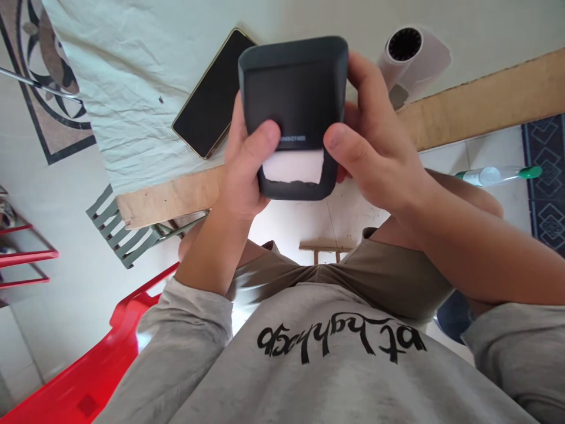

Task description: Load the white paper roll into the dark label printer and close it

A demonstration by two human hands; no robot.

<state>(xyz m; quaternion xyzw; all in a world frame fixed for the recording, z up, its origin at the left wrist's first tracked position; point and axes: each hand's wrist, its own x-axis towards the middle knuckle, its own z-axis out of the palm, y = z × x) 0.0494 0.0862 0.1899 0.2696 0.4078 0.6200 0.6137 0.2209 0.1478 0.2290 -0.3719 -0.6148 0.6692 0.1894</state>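
A small black thermal printer [293, 94] is held up between both my hands, above the table's near edge. White paper [293, 166] shows in the slot at its lower end, with an uneven dark edge. My left hand [245, 165] grips the left side, its thumb lying on the front over part of the faint lettering. On the opposite side, my right hand [375, 138] is closed around the case with the thumb at the front edge. The fingers behind the printer are partly hidden. A roll of white paper [392, 65] stands on the table to the right.
Behind the printer a black phone [207, 94] lies on the pale tablecloth [128, 76]. The table's wooden edge [477, 100] runs across. Below are a green folding chair [126, 229], a red plastic chair [101, 359] and a clear bottle with a green cap [498, 175].
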